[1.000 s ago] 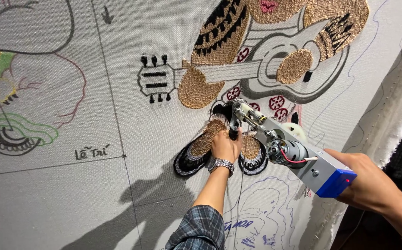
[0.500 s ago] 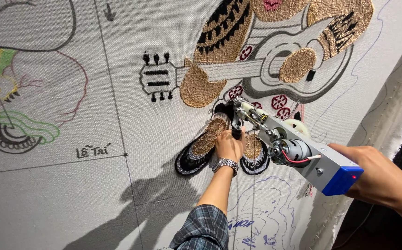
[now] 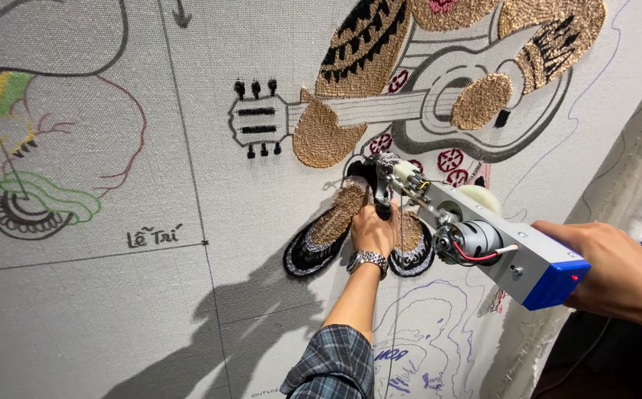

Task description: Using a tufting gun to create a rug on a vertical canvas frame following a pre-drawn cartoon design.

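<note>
Both hands (image 3: pixel 374 230) (image 3: pixel 616 275) around tufting gun (image 3: pixel 483 244), fingers (image 3: pixel 377 213) apparently at its front grip.

The tufting gun (image 3: pixel 476 236) sits a little lower on the cloth (image 3: pixel 114 310) than a second ago, its needle end now over the top of the dark shoe shapes. The left hand (image 3: pixel 374 230) slides down with it (watch and all), and the right hand (image 3: pixel 616 277) drifts toward the cloth's right edge, showing more forearm.
</note>
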